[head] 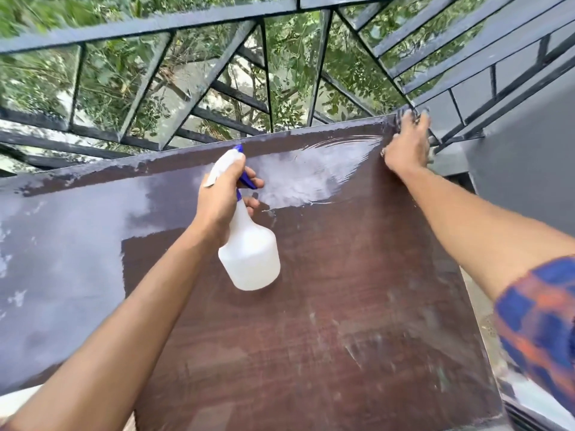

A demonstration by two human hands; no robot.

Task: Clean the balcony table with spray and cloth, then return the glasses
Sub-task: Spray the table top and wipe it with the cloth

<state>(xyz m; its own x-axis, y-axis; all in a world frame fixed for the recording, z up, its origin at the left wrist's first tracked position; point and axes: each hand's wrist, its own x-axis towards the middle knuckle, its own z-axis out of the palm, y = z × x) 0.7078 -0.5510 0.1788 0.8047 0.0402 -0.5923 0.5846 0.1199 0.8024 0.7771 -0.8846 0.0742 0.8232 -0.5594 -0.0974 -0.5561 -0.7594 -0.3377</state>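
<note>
The brown table (342,290) fills most of the view, with a pale wet smear (311,172) across its far side. Behind it runs a dark metal railing (149,29), with green leaves beyond. The white spray bottle (250,253) hangs above the table's middle. The left hand (222,200) is wrapped round its neck, with fingers curled at the blue trigger. The right hand (407,144) lies at the far right corner, fingers stretched flat on a dark cloth (404,115) that shows, blurred, just past the fingertips. A checked sleeve (538,325) covers the right upper arm
</note>
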